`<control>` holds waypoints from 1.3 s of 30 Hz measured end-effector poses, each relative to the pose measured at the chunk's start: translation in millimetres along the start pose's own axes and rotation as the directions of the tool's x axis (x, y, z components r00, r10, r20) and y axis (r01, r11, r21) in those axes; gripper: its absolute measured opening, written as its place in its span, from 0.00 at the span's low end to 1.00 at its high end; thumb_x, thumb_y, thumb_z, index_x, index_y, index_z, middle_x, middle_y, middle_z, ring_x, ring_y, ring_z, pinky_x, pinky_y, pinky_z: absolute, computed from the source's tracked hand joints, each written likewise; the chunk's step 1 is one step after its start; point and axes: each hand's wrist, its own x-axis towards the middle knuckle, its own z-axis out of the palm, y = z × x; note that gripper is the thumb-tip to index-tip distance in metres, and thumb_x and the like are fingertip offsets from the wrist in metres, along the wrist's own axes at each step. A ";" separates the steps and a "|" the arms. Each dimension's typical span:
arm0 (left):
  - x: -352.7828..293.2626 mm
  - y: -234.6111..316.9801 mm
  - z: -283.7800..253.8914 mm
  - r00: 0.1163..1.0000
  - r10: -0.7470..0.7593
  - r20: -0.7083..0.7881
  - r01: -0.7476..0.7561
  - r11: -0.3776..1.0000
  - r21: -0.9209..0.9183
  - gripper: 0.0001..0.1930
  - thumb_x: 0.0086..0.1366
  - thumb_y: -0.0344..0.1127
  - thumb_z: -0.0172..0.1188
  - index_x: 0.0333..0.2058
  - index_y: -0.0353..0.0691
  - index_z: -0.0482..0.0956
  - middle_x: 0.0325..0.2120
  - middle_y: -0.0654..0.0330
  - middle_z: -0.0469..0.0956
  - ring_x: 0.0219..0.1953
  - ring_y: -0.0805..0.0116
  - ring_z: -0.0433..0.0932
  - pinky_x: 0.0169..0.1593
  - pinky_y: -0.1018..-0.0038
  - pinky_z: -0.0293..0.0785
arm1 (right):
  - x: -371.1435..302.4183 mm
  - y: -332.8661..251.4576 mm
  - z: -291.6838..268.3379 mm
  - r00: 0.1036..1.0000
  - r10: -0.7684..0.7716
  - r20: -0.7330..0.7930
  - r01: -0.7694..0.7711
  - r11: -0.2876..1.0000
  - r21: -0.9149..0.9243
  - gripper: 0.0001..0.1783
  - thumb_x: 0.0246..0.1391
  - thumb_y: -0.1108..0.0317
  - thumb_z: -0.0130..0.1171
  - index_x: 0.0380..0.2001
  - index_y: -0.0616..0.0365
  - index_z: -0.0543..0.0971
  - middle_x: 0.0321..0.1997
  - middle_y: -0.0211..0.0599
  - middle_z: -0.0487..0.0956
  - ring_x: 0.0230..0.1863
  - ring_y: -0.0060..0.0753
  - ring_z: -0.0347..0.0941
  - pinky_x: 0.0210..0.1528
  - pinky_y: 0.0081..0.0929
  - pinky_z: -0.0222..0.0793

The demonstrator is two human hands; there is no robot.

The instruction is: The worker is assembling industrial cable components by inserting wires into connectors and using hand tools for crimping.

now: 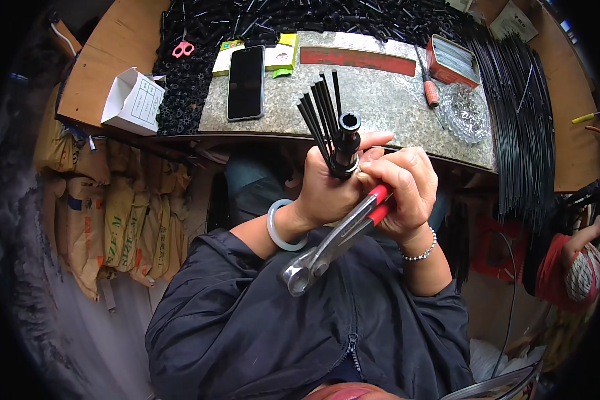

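My left hand (pixel 323 190), with a pale bangle on its wrist, is closed around a black cylindrical part (pixel 346 148) with a notched ring at its top end. Several thin black rods (pixel 319 117) fan upward beside that part, also in the left hand. In my right hand (pixel 407 183) is a pair of pliers (pixel 333 245) with red grips, its metal jaws pointing down-left toward my chest. The right thumb and fingertips pinch together at the lower side of the cylinder. Whatever small thing lies between them cannot be made out.
On the stone-patterned table (pixel 260 110) lie a phone (pixel 246 83), a red-handled screwdriver (pixel 431 93), a glass dish (pixel 465 113) and a red box (pixel 453 61). Pink scissors (pixel 183 49) rest among black parts at the back left. Long black rods (pixel 523 120) hang over the right edge.
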 end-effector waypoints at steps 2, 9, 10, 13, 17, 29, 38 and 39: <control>-0.2 -1.9 1.3 1.000 0.027 -0.013 -0.027 0.999 -0.025 0.25 0.53 0.15 0.58 0.52 0.24 0.69 0.19 0.68 0.67 0.22 0.84 0.62 0.25 0.82 0.57 | -1.9 1.0 1.7 1.000 -0.004 -0.015 0.004 1.000 -0.001 0.15 0.35 0.66 0.66 0.30 0.57 0.77 0.25 0.32 0.76 0.23 0.31 0.73 0.26 0.26 0.66; 2.2 -1.5 2.3 0.999 0.029 -0.041 -0.029 1.000 -0.005 0.24 0.53 0.15 0.59 0.51 0.24 0.69 0.21 0.68 0.68 0.23 0.84 0.62 0.26 0.83 0.58 | 0.7 4.7 3.2 0.996 -0.079 -0.030 0.077 0.995 -0.062 0.13 0.39 0.63 0.64 0.29 0.56 0.76 0.25 0.30 0.77 0.22 0.28 0.72 0.26 0.24 0.65; 2.1 -2.1 2.7 0.999 0.036 -0.040 -0.037 0.999 -0.010 0.24 0.53 0.16 0.59 0.51 0.24 0.69 0.22 0.69 0.68 0.23 0.84 0.62 0.26 0.83 0.58 | 1.4 5.5 2.9 0.994 -0.104 -0.034 0.101 0.992 -0.081 0.13 0.39 0.63 0.63 0.30 0.56 0.76 0.25 0.30 0.77 0.22 0.28 0.72 0.26 0.25 0.65; 4.1 -3.1 -1.2 0.998 0.052 -0.023 -0.052 0.998 0.027 0.23 0.54 0.18 0.60 0.51 0.24 0.69 0.23 0.69 0.69 0.24 0.84 0.65 0.28 0.83 0.61 | 6.6 9.0 3.8 0.990 -0.140 -0.033 0.137 0.987 -0.088 0.12 0.39 0.64 0.63 0.30 0.56 0.76 0.25 0.30 0.77 0.22 0.28 0.72 0.26 0.25 0.64; 1.6 10.1 -9.5 0.979 -0.190 -0.068 0.187 0.981 -0.047 0.21 0.58 0.24 0.60 0.50 0.25 0.70 0.27 0.65 0.74 0.28 0.83 0.70 0.33 0.84 0.67 | 11.2 9.2 5.6 0.997 0.072 0.038 -0.078 0.973 0.217 0.14 0.43 0.73 0.66 0.34 0.60 0.74 0.24 0.34 0.76 0.24 0.30 0.70 0.27 0.26 0.66; 18.3 26.6 -25.4 0.915 -0.277 -0.294 0.287 0.958 -0.012 0.11 0.66 0.31 0.53 0.44 0.33 0.79 0.13 0.75 0.65 0.15 0.89 0.58 0.19 0.84 0.52 | -0.1 -19.2 -69.2 0.390 0.469 0.792 -0.752 0.658 -0.019 0.10 0.59 0.72 0.49 0.43 0.65 0.72 0.14 0.29 0.69 0.15 0.18 0.66 0.20 0.19 0.62; 7.3 9.1 -30.3 0.984 -0.049 -0.172 0.083 0.976 0.199 0.10 0.64 0.31 0.56 0.40 0.32 0.80 0.14 0.73 0.68 0.17 0.87 0.62 0.20 0.84 0.55 | 13.9 -25.7 -70.2 0.309 0.486 0.818 -0.798 0.600 -0.054 0.11 0.61 0.66 0.51 0.40 0.63 0.71 0.15 0.31 0.68 0.14 0.21 0.64 0.20 0.21 0.60; 8.7 14.7 -27.8 0.978 -0.117 -0.174 0.142 0.979 0.142 0.10 0.64 0.32 0.56 0.40 0.32 0.80 0.14 0.73 0.68 0.17 0.87 0.62 0.20 0.84 0.56 | 16.6 -25.1 -70.0 0.317 0.459 0.830 -0.812 0.583 -0.012 0.12 0.61 0.66 0.50 0.44 0.64 0.70 0.17 0.33 0.70 0.15 0.21 0.64 0.21 0.20 0.61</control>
